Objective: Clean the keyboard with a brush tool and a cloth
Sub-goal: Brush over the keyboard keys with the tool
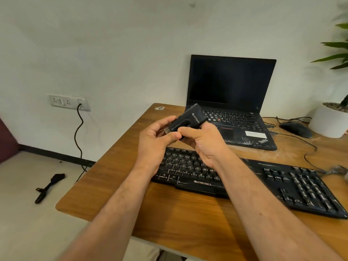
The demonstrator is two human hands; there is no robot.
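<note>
A black brush tool [188,119] with white lettering is held up above the desk, in front of the laptop. My right hand [205,146] grips its lower body with curled fingers. My left hand [156,142] pinches its left end, where pale bristles show. Below both hands lies a dusty black keyboard [273,187] on the wooden desk [184,217]; my wrists hide part of its left half. A grey crumpled thing [337,169], maybe the cloth, sits at the right edge.
An open black laptop [231,102] stands behind the keyboard. A black mouse [295,129] with cables and a white plant pot [331,121] are at the back right. A black object [49,187] lies on the floor left of the desk, below a wall socket [67,101].
</note>
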